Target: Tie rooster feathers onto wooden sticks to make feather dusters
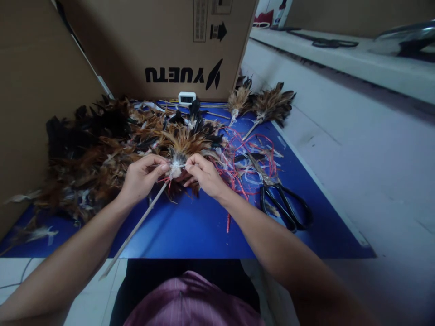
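My left hand and my right hand pinch the white base of a brown feather bunch from either side, over a blue mat. A thin wooden stick runs from that bunch down toward me. Both hands have their fingers closed on the bunch where it meets the stick. A fine thread seems to run between the fingertips, too thin to be sure.
A big heap of loose brown and black feathers lies left. Black scissors and tangled red string lie right. Two finished feather bunches rest at the back, by a cardboard box and a small white device.
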### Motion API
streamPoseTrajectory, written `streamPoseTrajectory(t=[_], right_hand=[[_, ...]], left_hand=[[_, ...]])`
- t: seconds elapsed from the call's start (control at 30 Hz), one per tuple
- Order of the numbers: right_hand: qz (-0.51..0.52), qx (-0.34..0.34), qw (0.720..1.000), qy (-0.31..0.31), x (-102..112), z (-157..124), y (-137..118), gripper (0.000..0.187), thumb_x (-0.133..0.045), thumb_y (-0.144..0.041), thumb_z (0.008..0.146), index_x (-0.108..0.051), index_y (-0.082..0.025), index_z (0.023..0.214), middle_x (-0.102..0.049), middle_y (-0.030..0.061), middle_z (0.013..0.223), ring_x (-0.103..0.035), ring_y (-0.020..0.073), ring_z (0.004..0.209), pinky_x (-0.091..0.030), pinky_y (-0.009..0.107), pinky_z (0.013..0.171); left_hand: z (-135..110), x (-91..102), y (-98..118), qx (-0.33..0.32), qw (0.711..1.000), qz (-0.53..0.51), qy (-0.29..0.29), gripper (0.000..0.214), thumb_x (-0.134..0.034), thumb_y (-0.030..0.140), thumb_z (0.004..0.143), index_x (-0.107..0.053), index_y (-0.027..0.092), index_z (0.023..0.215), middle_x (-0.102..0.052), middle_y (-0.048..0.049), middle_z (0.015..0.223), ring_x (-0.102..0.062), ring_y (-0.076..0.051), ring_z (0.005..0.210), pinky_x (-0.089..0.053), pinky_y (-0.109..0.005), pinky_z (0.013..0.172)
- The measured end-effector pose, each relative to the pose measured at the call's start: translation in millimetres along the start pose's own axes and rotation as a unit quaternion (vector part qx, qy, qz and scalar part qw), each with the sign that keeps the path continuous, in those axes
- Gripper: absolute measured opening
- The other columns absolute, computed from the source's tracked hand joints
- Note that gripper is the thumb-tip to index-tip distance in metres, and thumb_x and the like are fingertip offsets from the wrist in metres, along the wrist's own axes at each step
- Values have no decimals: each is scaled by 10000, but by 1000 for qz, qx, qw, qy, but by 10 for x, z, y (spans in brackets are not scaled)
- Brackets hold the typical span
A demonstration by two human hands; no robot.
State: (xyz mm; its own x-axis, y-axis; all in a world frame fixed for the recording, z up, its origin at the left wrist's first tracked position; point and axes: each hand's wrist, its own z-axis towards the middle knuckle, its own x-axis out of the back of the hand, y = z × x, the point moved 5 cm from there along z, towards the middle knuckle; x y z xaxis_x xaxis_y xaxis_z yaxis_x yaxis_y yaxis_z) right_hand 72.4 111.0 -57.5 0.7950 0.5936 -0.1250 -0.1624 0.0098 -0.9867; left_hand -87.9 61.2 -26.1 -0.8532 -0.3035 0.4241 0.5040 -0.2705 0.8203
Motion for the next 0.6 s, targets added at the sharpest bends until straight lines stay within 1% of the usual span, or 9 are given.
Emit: streamPoseTrajectory(t=[0.13,0.2,0.3,0.33,0.37,0.43,0.5,0.53,0.6], right_hand=[[20,-34,999,-16,0,0,13,85,-464,-210,867,-429,-197,791,-630,-28,693,-673,108,612,-532,206,521],[22,-50,998,-19,5,-2,24,89,-461,-209,876,-435,-194,793,-635,-23,689,-679,114,611,-530,204,513],[11,-67,997,-25,0,-5,32,94,-468,-202,879,-445,-187,789,-632,-25,669,-679,118,596,-522,196,492],[5,-71,997,-27,-4,-6,32,95,-470,-196,878,-449,-186,786,-629,-27,658,-675,116,582,-520,195,485],[-1,-73,997,-28,-9,-6,29,94,-472,-188,875,-454,-184,783,-626,-30,645,-668,112,566,-519,193,479],[-14,-70,997,-28,-16,-7,14,97,-480,-169,864,-463,-181,770,-619,-37,617,-650,103,529,-516,190,467],[-24,-61,997,-27,-19,-9,-10,103,-488,-151,847,-469,-179,750,-609,-44,582,-633,99,495,-511,189,454],[-27,-55,998,-27,-17,-13,-26,103,-491,-146,838,-472,-179,742,-605,-47,565,-625,97,481,-510,189,450],[-39,-44,998,-25,-8,-26,-63,97,-501,-145,821,-482,-178,732,-600,-52,545,-610,90,458,-505,183,445]], left_hand=[[19,29,7,11,1000,-13,-16,211,-653,387,792,-718,191,831,-704,-58,856,-628,-178,777,-507,-299,716],[37,44,29,7,1000,-16,-17,205,-659,388,787,-721,194,816,-704,-63,874,-629,-189,805,-506,-319,753],[67,87,68,-24,999,-17,16,173,-696,373,752,-701,203,723,-695,-60,891,-627,-202,878,-498,-341,829],[73,99,76,-33,999,-25,30,178,-711,371,735,-685,202,687,-691,-59,888,-626,-201,881,-502,-336,821],[75,104,76,-35,998,-41,39,195,-722,375,723,-665,199,661,-688,-60,891,-628,-193,851,-512,-322,779],[71,72,55,-13,995,-93,24,243,-723,406,718,-626,193,655,-689,-65,918,-612,-149,686,-511,-285,618],[56,6,34,25,988,-150,-12,298,-712,452,724,-575,193,675,-694,-65,924,-512,-86,476,-433,-250,437],[48,-26,31,41,984,-171,-25,320,-708,474,725,-549,198,691,-696,-61,901,-449,-63,404,-380,-239,377],[39,-71,40,58,978,-197,-32,361,-705,514,716,-505,213,715,-688,-40,801,-382,-51,340,-296,-224,320]])
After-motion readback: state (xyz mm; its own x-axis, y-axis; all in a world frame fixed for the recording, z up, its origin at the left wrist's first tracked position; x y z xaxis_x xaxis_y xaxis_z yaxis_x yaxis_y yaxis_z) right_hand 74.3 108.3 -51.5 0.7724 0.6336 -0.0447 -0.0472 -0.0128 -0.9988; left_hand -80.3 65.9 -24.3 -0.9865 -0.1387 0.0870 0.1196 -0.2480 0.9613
